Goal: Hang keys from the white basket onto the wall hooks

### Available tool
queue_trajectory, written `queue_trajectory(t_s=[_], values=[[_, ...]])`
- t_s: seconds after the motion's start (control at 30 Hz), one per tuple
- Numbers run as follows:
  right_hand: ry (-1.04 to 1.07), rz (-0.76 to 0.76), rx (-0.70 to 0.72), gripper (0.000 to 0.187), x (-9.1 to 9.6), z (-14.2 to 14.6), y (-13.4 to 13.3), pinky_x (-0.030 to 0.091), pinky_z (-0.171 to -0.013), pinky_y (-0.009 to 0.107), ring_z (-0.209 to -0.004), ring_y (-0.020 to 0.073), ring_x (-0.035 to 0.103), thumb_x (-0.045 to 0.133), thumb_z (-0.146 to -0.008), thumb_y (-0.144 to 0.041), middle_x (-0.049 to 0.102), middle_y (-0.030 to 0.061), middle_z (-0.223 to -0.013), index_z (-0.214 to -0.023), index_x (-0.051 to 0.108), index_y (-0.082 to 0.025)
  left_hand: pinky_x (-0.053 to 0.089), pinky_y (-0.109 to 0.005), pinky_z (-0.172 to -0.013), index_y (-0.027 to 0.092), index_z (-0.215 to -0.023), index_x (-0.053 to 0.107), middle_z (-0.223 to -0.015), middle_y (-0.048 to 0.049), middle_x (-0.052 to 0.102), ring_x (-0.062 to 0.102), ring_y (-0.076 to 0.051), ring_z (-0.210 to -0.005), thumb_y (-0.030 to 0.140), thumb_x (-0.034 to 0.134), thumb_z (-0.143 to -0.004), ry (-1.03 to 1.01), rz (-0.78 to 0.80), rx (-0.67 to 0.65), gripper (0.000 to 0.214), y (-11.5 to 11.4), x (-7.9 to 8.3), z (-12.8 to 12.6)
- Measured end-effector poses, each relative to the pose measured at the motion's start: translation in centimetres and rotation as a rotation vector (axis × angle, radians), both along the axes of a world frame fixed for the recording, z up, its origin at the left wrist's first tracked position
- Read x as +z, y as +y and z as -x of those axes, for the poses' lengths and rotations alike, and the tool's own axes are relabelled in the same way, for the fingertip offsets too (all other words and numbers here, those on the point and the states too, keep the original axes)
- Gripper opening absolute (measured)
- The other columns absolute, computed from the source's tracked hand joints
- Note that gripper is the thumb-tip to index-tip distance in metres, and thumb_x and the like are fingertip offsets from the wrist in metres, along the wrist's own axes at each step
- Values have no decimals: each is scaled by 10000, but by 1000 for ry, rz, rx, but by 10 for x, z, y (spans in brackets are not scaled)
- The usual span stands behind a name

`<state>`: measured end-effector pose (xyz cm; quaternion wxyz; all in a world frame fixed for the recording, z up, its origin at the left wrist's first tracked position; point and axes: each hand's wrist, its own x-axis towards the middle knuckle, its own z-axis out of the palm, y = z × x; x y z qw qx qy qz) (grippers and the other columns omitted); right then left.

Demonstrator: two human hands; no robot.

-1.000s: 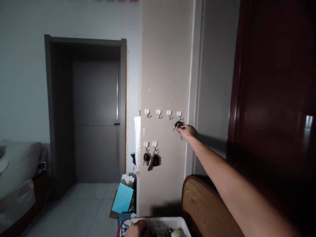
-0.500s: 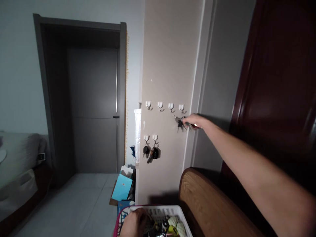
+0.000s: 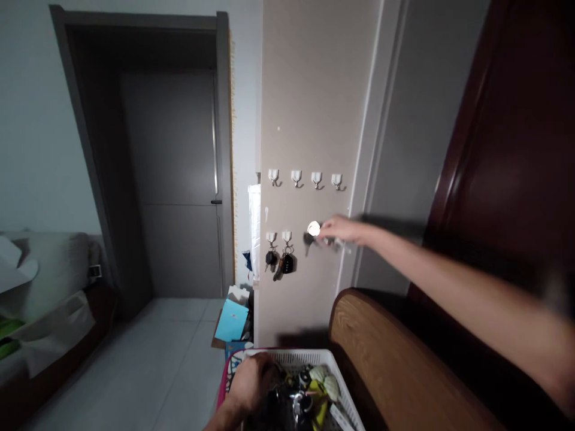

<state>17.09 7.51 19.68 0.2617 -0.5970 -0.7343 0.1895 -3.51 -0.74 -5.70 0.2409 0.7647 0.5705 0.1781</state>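
Beige wall panel (image 3: 309, 108) fills the middle of the view, with a grey door (image 3: 179, 179) in a dim doorway to its left and a dark red door (image 3: 516, 149) to its right.

The right arm stretches out nearly straight from the lower right corner towards the panel, forearm bare and the right hand (image 3: 344, 230) held level, palm down. Its grip is closed: the fingertips pinch a small dark key bunch (image 3: 308, 240), which hangs just past them on the side towards the panel's left edge, close against the wall. A white round patch (image 3: 313, 228) shines right above the bunch; it is too blurred to identify.

The bunch sits level with the lower hooks (image 3: 278, 237), just to their right, and each of those two already carries hanging keys (image 3: 281, 262). Four upper hooks (image 3: 305, 178) run in a row above, all bare, well clear of the hand.

At the bottom edge the left hand (image 3: 251, 383) reaches down into a white basket (image 3: 335, 366), fingers curled among the small things inside; whether its grip has hold of anything cannot be told. A rounded wooden headboard (image 3: 381, 353) rises beside the basket, under the outstretched arm. A blue bag (image 3: 231, 320) stands on the tiled floor at the foot of the panel.
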Motion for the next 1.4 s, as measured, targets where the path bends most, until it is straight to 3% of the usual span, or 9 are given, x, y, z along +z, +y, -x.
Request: queue_trajectory(t_s=[0.17, 0.3, 0.5, 0.6, 0.87, 1.03, 1.17, 1.27, 1.4], values=[[-135, 390, 240, 89, -148, 32, -47, 288, -332, 164, -361, 69, 420, 470, -522, -174, 490, -26, -400, -532, 551, -137, 350, -182, -587, 139, -742, 517, -684, -4, 552, 475, -93, -635, 189, 355, -646, -267, -45, 11, 195, 14, -11, 3], [-224, 315, 374, 156, -196, 38, -51, 321, -393, 168, -443, 81, 458, 545, -481, -268, 533, -31, -477, -592, 588, -167, 373, -179, -544, 95, -830, 474, -700, -27, 540, 480, -72, -565, 154, 368, -638, -484, -8, 102, 227, 44, 14, 5], [130, -195, -129, 358, -154, 41, 36, 372, -635, 223, -764, 139, 499, 478, -582, -310, 542, 72, -893, -890, 509, -130, 373, -199, -604, 112, -958, 436, -904, -78, 519, 499, -99, -688, 150, 487, -583, -454, -210, 343, 381, 112, 87, -8], [183, -199, -248, 345, -145, 47, 66, 375, -613, 214, -739, 136, 507, 468, -582, -339, 557, 58, -836, -867, 499, -146, 370, -213, -632, 123, -967, 432, -872, -66, 543, 500, -129, -754, 189, 518, -569, -496, -241, 409, 412, 137, 105, -24], [252, -138, -268, 208, -136, 61, 56, 355, -475, 174, -599, 102, 505, 388, -622, -322, 567, 16, -672, -699, 501, -166, 373, -195, -482, 93, -723, 516, -612, -36, 541, 498, -92, -515, 180, 421, -624, -691, -160, 395, 163, 143, 119, -31], [626, -239, -299, 225, -91, 65, 51, 377, -505, 147, -676, 85, 507, 357, -653, -265, 556, 41, -814, -809, 471, -149, 348, -160, -442, 85, -709, 495, -553, -7, 492, 465, -56, -471, 189, 388, -655, -792, -223, 371, 159, 131, 165, -21], [793, -294, -135, 217, -55, 74, 47, 379, -496, 143, -632, 67, 503, 375, -660, -242, 544, 30, -810, -837, 461, -150, 339, -144, -430, 81, -734, 473, -538, 11, 463, 446, -33, -441, 168, 401, -655, -891, -245, 222, 137, 117, 199, -23], [732, -207, 15, 201, -55, 78, 29, 371, -447, 162, -522, 61, 482, 380, -663, -233, 543, 12, -722, -826, 470, -157, 335, -142, -432, 82, -712, 467, -526, 12, 463, 445, -29, -435, 174, 422, -648, -831, -180, 143, 121, 98, 192, -21], [533, -64, 126, 164, -107, 71, -14, 362, -464, 168, -505, 58, 459, 403, -642, -184, 536, -2, -645, -774, 493, -144, 340, -152, -443, 83, -706, 475, -560, -3, 498, 463, -41, -464, 186, 429, -636, -699, -9, 90, 133, 62, 130, -11]])
